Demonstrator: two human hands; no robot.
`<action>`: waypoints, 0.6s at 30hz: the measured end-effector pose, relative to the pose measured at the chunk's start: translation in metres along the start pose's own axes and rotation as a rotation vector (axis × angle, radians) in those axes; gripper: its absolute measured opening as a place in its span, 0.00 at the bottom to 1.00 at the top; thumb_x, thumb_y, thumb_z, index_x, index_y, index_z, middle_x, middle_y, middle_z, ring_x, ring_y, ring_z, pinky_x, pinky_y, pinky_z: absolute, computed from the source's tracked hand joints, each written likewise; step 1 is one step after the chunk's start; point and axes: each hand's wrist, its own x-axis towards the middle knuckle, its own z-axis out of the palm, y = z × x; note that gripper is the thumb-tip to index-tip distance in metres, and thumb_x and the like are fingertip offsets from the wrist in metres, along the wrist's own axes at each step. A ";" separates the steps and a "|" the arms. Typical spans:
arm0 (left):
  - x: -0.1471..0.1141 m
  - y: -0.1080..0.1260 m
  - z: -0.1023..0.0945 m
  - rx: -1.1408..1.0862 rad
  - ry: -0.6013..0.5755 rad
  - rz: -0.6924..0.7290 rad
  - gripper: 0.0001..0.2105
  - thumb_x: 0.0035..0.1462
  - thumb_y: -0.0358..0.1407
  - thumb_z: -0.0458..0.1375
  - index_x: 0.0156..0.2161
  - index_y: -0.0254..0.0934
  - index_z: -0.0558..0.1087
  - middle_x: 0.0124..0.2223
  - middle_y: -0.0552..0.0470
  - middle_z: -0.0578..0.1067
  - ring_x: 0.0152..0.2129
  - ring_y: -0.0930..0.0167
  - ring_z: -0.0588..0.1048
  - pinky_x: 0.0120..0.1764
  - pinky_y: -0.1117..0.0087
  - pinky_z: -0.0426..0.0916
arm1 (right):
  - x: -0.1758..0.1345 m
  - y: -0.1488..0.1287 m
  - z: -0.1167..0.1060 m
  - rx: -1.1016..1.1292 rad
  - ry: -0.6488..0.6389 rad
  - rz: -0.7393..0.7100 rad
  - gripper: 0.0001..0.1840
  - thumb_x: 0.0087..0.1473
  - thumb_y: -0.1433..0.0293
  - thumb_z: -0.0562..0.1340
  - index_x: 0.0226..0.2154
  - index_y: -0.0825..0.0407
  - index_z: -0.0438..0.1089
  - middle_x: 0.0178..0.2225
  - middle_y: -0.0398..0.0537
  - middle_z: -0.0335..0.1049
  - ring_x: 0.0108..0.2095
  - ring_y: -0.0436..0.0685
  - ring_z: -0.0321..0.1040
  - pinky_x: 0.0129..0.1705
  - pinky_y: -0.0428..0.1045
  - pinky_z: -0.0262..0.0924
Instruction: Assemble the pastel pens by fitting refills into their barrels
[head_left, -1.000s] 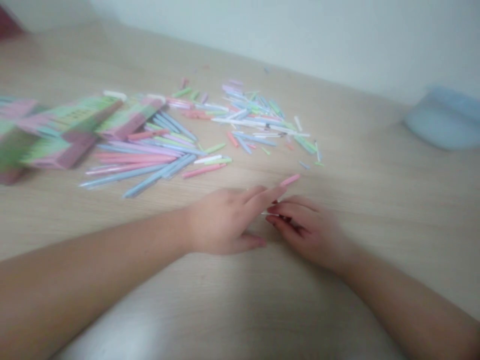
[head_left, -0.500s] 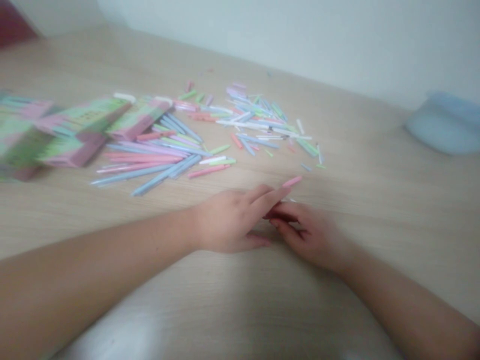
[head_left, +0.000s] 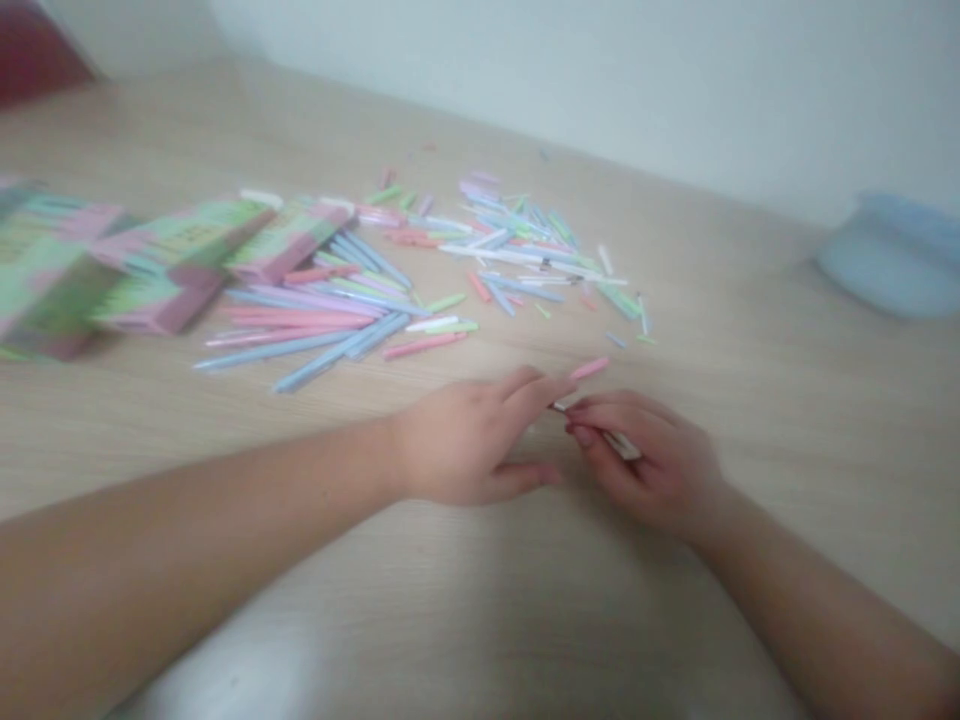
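My left hand (head_left: 469,440) reaches over the table with its fingers stretched out and its thumb apart from them. A small pink pen piece (head_left: 590,368) shows just past its fingertips; whether they touch it I cannot tell. Close beside, my right hand (head_left: 652,455) pinches a thin white pen refill (head_left: 622,445) between thumb and fingers. The refill's dark tip points toward the left fingers. Beyond the hands lie a pile of pink, blue and purple pen barrels (head_left: 300,315) and a scatter of white refills and small coloured pen parts (head_left: 517,250). The view is blurred.
Several green and pink boxes (head_left: 191,240) stand in a group at the left. At the far right is a light blue pouch-like object (head_left: 889,255). A dark red object (head_left: 37,55) sits in the top left corner. A pale wall (head_left: 600,80) borders the table's back.
My right hand has drawn slightly right, away from the left fingers, so the refill in it shows more. The left thumb has stretched outward. The whole view has shifted a little.
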 end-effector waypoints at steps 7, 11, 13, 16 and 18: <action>0.002 0.004 -0.008 0.040 -0.017 -0.141 0.22 0.71 0.47 0.46 0.63 0.38 0.63 0.36 0.50 0.79 0.33 0.62 0.80 0.34 0.64 0.69 | -0.004 0.020 -0.042 -0.220 -0.250 0.248 0.10 0.68 0.64 0.59 0.47 0.47 0.73 0.42 0.50 0.77 0.41 0.59 0.76 0.42 0.54 0.71; 0.003 0.004 -0.008 0.060 -0.013 -0.161 0.20 0.71 0.41 0.45 0.62 0.39 0.65 0.35 0.51 0.80 0.32 0.64 0.80 0.34 0.65 0.68 | -0.014 0.031 -0.049 -0.248 -0.343 0.325 0.16 0.67 0.59 0.59 0.52 0.47 0.73 0.46 0.52 0.77 0.43 0.62 0.76 0.41 0.56 0.72; 0.003 0.003 -0.008 0.054 0.001 -0.170 0.19 0.69 0.39 0.46 0.61 0.40 0.66 0.35 0.51 0.80 0.32 0.64 0.80 0.35 0.65 0.68 | -0.018 0.035 -0.046 -0.223 -0.362 0.328 0.17 0.67 0.58 0.59 0.53 0.46 0.72 0.47 0.53 0.77 0.44 0.63 0.76 0.41 0.56 0.72; 0.003 0.002 -0.009 0.023 0.002 -0.165 0.19 0.67 0.37 0.47 0.61 0.39 0.66 0.36 0.51 0.80 0.32 0.64 0.79 0.34 0.65 0.68 | -0.018 0.036 -0.037 -0.202 -0.390 0.307 0.15 0.67 0.59 0.59 0.50 0.47 0.74 0.45 0.51 0.78 0.43 0.62 0.76 0.42 0.56 0.71; 0.003 0.001 -0.011 -0.023 -0.006 -0.140 0.18 0.67 0.36 0.47 0.59 0.38 0.67 0.37 0.50 0.80 0.32 0.66 0.78 0.34 0.66 0.68 | -0.016 0.036 -0.031 -0.214 -0.395 0.301 0.14 0.67 0.61 0.59 0.48 0.48 0.76 0.42 0.51 0.78 0.41 0.61 0.75 0.42 0.56 0.69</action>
